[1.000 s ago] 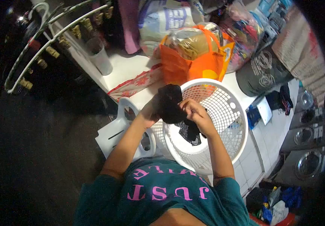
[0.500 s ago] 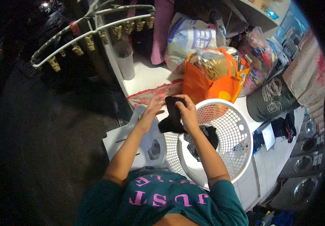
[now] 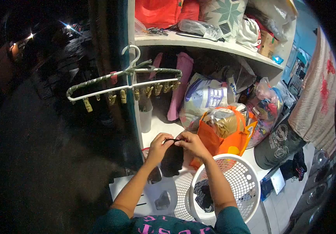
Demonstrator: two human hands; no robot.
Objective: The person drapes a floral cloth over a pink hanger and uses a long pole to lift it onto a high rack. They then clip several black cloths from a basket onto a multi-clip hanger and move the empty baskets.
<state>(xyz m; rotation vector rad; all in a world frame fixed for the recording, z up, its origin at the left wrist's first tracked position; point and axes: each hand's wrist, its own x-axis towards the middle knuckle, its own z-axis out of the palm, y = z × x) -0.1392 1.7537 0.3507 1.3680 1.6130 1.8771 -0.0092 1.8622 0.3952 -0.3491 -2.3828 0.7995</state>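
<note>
A small black cloth that looks like a sock (image 3: 172, 160) hangs down from both my hands, gripped at its top edge. My left hand (image 3: 159, 146) pinches the left corner, its fingertips close to those of my right hand (image 3: 191, 143), which pinches the right corner. Below and right of them stands a white perforated laundry basket (image 3: 256, 175). Inside it lies a dark patterned cloth (image 3: 203, 195). A white clip hanger (image 3: 97, 94) with several yellowish clothespins hangs ahead, up and left of my hands; no cloth is on the pins.
An orange bag (image 3: 210, 134) stands just beyond my right hand on the white shelf, beside stuffed plastic bags (image 3: 205, 95). A clear plastic container (image 3: 146, 120) stands under the hanger. Farther right are a dark green bin (image 3: 279, 146) and a hanging curtain (image 3: 316, 93).
My view has tilted up, showing the upper shelf and the whole hanger. My left hand, open beside the sock before, now pinches it; the sock has turned to hang straight between both hands.
</note>
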